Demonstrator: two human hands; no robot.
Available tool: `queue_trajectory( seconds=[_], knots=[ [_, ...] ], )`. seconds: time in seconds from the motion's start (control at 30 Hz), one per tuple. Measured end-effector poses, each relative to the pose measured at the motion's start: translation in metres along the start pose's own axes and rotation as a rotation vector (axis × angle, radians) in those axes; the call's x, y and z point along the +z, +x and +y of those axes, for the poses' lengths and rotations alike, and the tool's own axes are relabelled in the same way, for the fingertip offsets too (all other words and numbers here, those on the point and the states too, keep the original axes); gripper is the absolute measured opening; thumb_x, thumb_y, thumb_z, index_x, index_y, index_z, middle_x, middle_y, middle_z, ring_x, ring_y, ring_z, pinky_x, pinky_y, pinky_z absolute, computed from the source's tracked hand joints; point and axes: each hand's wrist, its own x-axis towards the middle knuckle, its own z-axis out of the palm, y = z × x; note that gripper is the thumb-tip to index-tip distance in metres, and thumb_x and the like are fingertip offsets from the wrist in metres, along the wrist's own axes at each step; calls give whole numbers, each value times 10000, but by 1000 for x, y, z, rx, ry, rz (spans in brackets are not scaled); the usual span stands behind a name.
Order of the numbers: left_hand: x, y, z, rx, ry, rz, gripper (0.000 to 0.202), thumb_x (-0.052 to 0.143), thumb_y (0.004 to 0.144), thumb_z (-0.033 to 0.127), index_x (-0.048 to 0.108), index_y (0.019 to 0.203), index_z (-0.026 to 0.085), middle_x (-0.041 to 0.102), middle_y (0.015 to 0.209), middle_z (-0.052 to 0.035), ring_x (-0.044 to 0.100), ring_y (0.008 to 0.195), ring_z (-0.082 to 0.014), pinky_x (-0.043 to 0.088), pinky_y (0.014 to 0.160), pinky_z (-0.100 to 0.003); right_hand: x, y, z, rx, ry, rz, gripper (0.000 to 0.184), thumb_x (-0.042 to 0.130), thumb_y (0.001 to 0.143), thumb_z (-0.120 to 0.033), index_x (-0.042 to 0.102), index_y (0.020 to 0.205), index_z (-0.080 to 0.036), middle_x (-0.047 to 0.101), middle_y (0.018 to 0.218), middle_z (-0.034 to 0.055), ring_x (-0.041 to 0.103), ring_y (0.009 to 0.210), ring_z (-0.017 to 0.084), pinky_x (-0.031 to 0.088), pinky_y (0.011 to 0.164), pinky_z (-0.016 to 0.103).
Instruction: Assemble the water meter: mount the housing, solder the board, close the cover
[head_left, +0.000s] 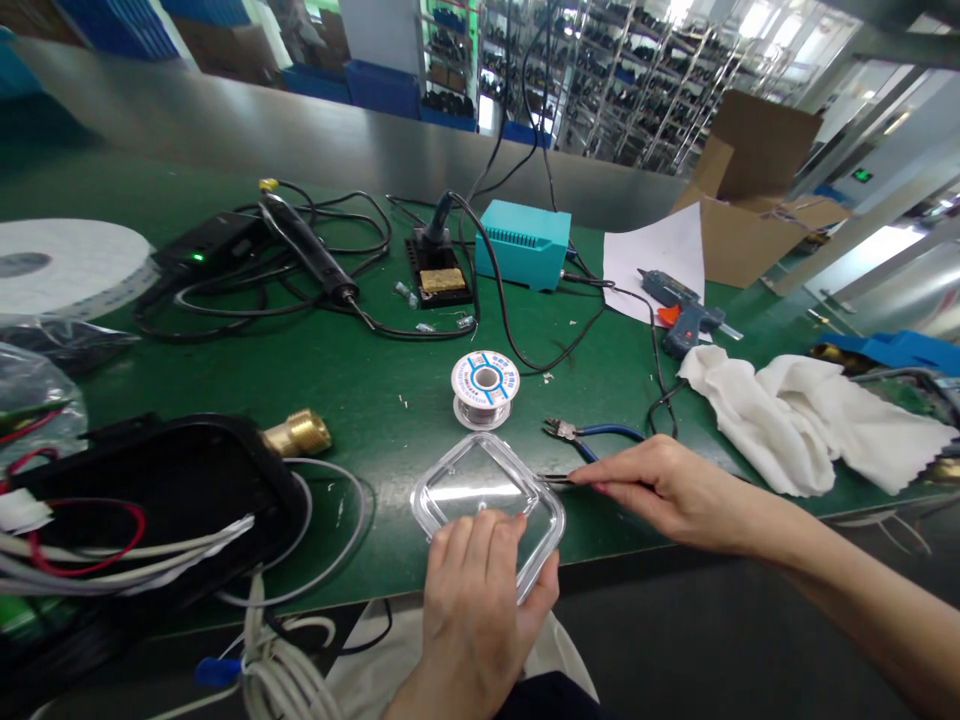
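Note:
My left hand [476,585] lies over a clear plastic box [480,462], fingers bent on its top and the thumb along its right edge. The box sits at the front edge of the bench. From the right, my right hand [660,490] pinches slim metal tweezers [556,479], whose tips reach the right side of the box. Whether the tips hold anything is too small to tell. Just behind the tweezers lies a pair of blue-handled cutters [592,432]. A spool of solder wire [485,388] stands directly behind the box.
A black housing [225,470] with a brass fitting [300,433] and wires is on the left. Behind are an electric screwdriver [307,245], a soldering iron stand [439,270] and a teal station [523,243]. A glue gun [679,310] and white cloth [810,410] lie right.

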Motion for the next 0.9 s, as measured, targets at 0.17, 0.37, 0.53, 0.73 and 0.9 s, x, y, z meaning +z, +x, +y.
queue_trajectory(
  seconds=[0.17,0.37,0.53,0.73,0.9],
  knots=[
    [1,-1,-1,0,0,-7,145,596,772,267,564,865,161,610,754,-39,546,716,-206,386,714,-338,5,-4,26,111,240,-4,277,496,904,-254,668,1115,-205,718,1022,26,674,838,136,509,725,220],
    [-2,-1,-2,20,-44,-13,135,604,762,235,566,862,154,607,759,-39,532,717,-202,383,720,-336,14,-11,31,102,205,58,290,452,927,-278,679,1076,-178,717,988,57,662,826,138,502,713,227],
    [-5,1,-3,45,-68,-25,141,614,754,210,560,871,153,600,772,-36,525,733,-196,380,728,-334,36,-34,12,-233,-505,162,378,345,921,-130,548,1240,-118,607,669,33,510,556,131,380,524,260],
    [-7,1,-4,81,-76,-44,140,597,759,214,548,878,159,586,775,-35,522,744,-201,388,719,-340,54,-47,7,-258,-720,211,452,349,910,-81,357,1358,-22,564,697,23,481,599,139,365,587,291],
    [-8,1,-4,90,-71,-64,159,609,753,212,541,889,167,590,794,-36,528,764,-203,402,738,-347,52,-49,4,-293,-774,171,390,313,922,-84,445,1283,-22,557,690,35,468,587,153,363,573,314]
  ],
)
